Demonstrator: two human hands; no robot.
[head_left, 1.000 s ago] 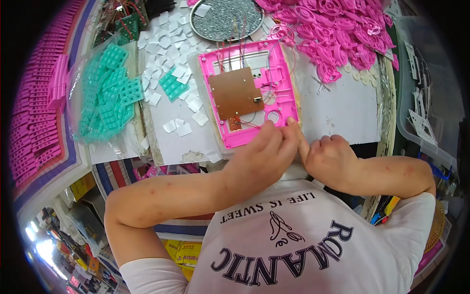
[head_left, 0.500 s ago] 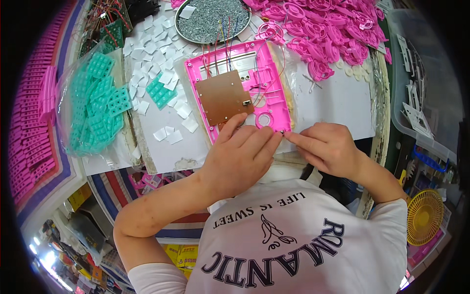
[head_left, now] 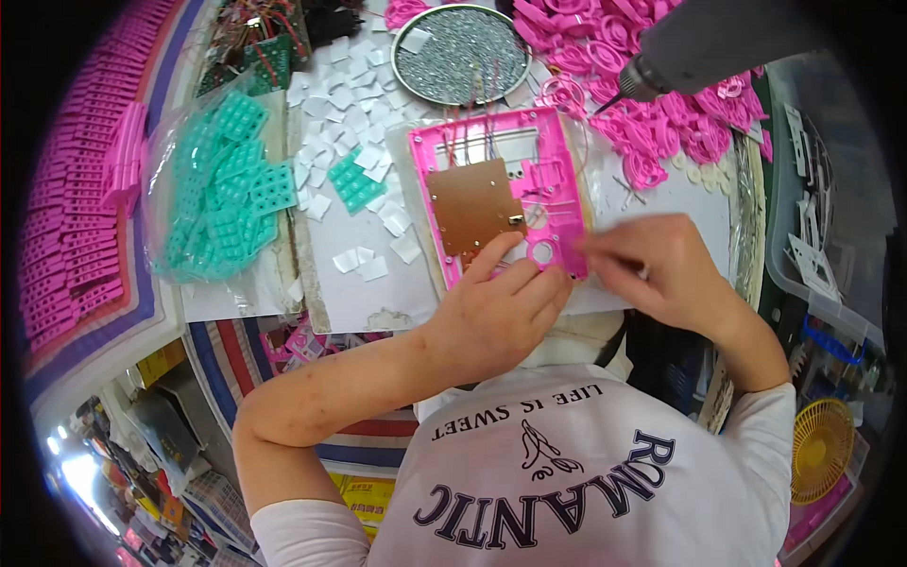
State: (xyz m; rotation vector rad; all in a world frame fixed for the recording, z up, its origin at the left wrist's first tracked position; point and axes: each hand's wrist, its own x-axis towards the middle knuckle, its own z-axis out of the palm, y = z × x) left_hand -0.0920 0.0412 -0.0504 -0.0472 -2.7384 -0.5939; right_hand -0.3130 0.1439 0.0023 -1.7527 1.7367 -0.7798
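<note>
The pink frame [head_left: 501, 203] is steadied at the bench's near edge by the left hand [head_left: 496, 317], fingers flat; the right hand [head_left: 652, 269] is blurred, its grip untellable.

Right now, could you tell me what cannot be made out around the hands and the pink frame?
- Head view: the right hand is motion-blurred, so whatever its fingertips pinch is unreadable.
- The left hand covers the near edge of the pink frame.
- The brown board hides the frame's middle.
- The grey power tool is cut off by the top edge.
- The contents of the round metal dish are too small to identify.
</note>
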